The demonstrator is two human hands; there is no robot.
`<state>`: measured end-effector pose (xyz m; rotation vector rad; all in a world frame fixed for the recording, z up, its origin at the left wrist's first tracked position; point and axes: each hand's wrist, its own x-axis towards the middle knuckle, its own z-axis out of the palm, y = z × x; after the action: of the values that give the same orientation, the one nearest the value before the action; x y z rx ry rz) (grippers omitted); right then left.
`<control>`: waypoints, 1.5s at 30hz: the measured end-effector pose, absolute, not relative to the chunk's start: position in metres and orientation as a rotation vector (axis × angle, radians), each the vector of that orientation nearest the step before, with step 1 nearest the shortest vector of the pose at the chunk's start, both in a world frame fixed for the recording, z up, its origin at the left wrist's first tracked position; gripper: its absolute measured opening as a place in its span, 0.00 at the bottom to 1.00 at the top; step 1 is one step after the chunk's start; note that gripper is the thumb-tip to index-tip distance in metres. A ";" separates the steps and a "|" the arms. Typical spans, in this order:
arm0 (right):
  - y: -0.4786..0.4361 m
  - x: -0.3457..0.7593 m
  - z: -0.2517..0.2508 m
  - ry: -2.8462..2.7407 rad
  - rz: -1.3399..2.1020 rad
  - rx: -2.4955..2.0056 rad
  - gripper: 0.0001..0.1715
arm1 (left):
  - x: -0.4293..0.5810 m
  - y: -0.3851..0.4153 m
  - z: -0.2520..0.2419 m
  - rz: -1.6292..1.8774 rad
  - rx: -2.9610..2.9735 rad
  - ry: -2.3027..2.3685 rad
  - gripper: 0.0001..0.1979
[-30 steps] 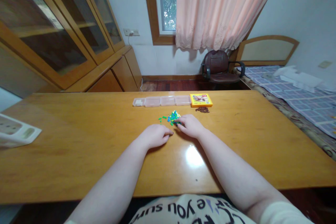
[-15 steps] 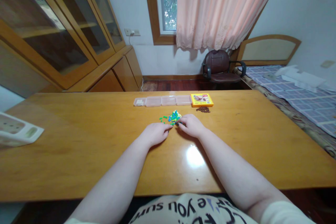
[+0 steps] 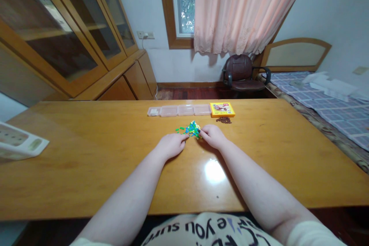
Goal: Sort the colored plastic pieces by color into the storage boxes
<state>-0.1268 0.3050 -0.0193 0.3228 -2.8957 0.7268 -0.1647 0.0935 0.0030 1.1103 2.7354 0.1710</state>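
Observation:
A small heap of tiny green, blue and yellow bricks (image 3: 191, 128) lies on the wooden table (image 3: 86, 150) in front of me. My right hand (image 3: 212, 137) rests at the heap's right edge, fingers curled and pinched against the bricks. My left hand (image 3: 171, 145) lies just left of the heap with its fingers curled, fingertips near the nearest bricks; what it holds, if anything, is hidden. Behind the heap stands a clear compartment box (image 3: 179, 110), and beside that a yellow box (image 3: 221, 109) with a little pile of dark brown pieces (image 3: 223, 120) in front of it.
A white plastic tray (image 3: 17, 145) sits at the table's left edge. Beyond the table are a wooden glass-door cabinet (image 3: 66, 34), a brown office chair (image 3: 242, 73) under a curtained window, and a bed (image 3: 331, 102) on the right.
Both hands have crept a little forward toward the brick heap, and my left hand has drawn closer to my right. The bricks look slightly more bunched.

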 end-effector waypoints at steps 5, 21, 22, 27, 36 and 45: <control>0.304 -0.127 -0.019 -2.914 0.716 0.404 0.24 | -0.168 0.090 0.004 0.137 1.092 2.800 0.17; 0.309 -0.128 -0.023 -2.834 0.711 0.204 0.26 | -0.162 0.094 0.005 0.229 1.253 2.668 0.17; 0.310 -0.129 -0.024 -2.835 0.719 0.193 0.26 | -0.163 0.093 0.005 0.224 1.228 2.684 0.17; 0.307 -0.129 -0.023 -2.873 0.757 0.263 0.25 | -0.170 0.089 0.004 0.142 1.070 2.814 0.16; 0.306 -0.128 -0.021 -2.905 0.758 0.324 0.24 | -0.161 0.096 0.001 0.202 1.223 2.737 0.18; 0.305 -0.129 -0.020 -2.921 0.720 0.313 0.23 | -0.165 0.097 -0.007 0.183 1.157 2.748 0.19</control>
<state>-0.1288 0.3053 -0.0205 0.3132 -2.9214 0.7198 -0.1653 0.0975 -0.0074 1.1572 2.7478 0.1834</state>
